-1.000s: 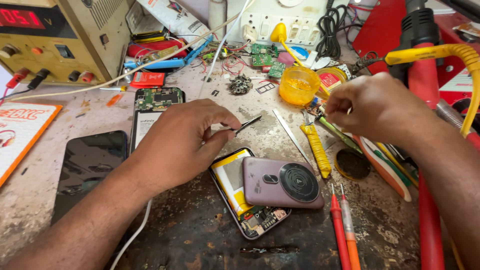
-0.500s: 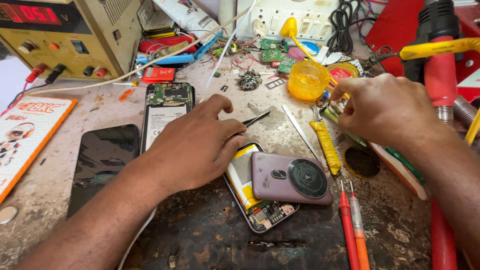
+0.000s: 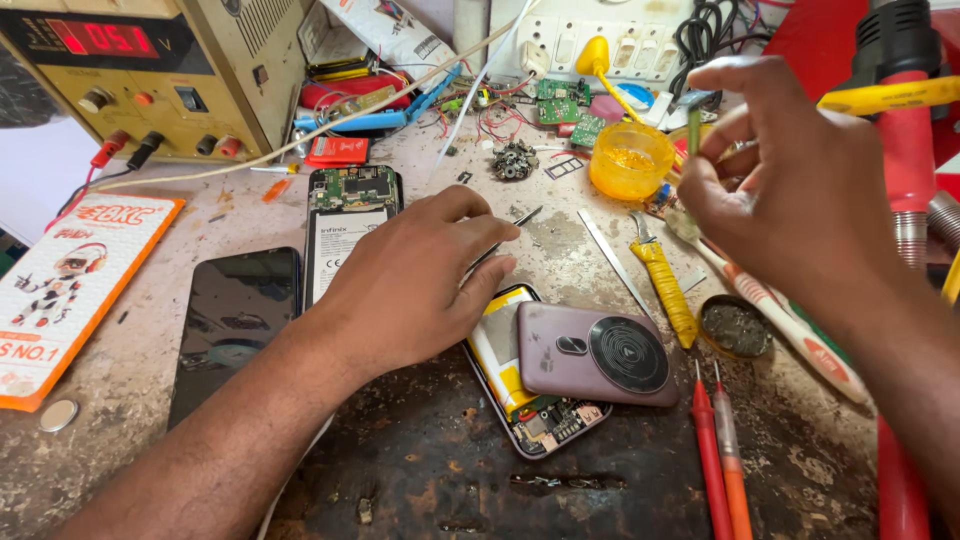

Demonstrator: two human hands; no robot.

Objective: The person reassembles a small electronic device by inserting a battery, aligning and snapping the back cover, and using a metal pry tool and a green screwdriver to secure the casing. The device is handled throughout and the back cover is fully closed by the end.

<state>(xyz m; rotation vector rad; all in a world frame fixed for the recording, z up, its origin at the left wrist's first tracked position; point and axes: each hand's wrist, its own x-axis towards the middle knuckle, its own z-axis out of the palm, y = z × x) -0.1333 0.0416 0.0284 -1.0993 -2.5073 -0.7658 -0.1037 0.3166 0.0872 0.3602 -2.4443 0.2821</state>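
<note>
Cluttered workbench (image 3: 150,300): opened phone (image 3: 535,400) beside left hand (image 3: 410,285).

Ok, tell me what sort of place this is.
Probably a phone repair bench: an opened phone with its innards bare, a bench power supply with a red readout, and loose circuit boards.

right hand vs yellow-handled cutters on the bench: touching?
Apart. The head view shows the right hand raised, pinching a small green tool, with bare bench visible between it and the yellow-handled cutters.
</note>
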